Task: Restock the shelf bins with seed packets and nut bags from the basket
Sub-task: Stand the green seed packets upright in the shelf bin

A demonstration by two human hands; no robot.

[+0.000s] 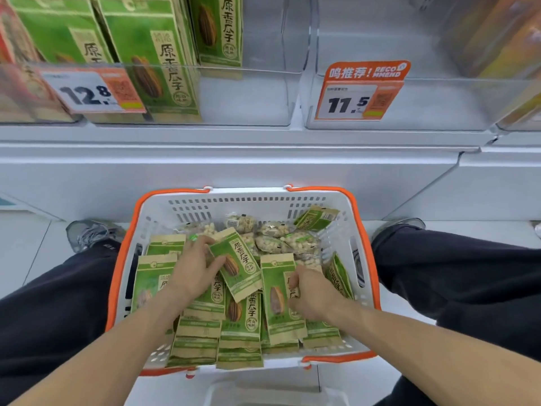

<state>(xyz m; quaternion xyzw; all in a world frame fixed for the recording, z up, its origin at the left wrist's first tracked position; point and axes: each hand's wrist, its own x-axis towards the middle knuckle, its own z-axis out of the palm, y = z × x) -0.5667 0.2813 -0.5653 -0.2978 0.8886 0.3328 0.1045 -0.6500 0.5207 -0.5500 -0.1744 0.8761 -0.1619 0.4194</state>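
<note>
While the left hand (194,271) curls its fingers (215,263) round a green seed packet (238,263), lifted and tilted above the pile, the right hand (310,294) pinches the edge of another packet (278,300) that lies flat. Both packets are inside the white, orange-rimmed basket (363,238), among more green packets and clear nut bags (281,238) at its far end. Above, the left shelf bin (263,92) holds upright green packets; the right bin (439,106) shows a 11.5 price tag (357,95).
</note>
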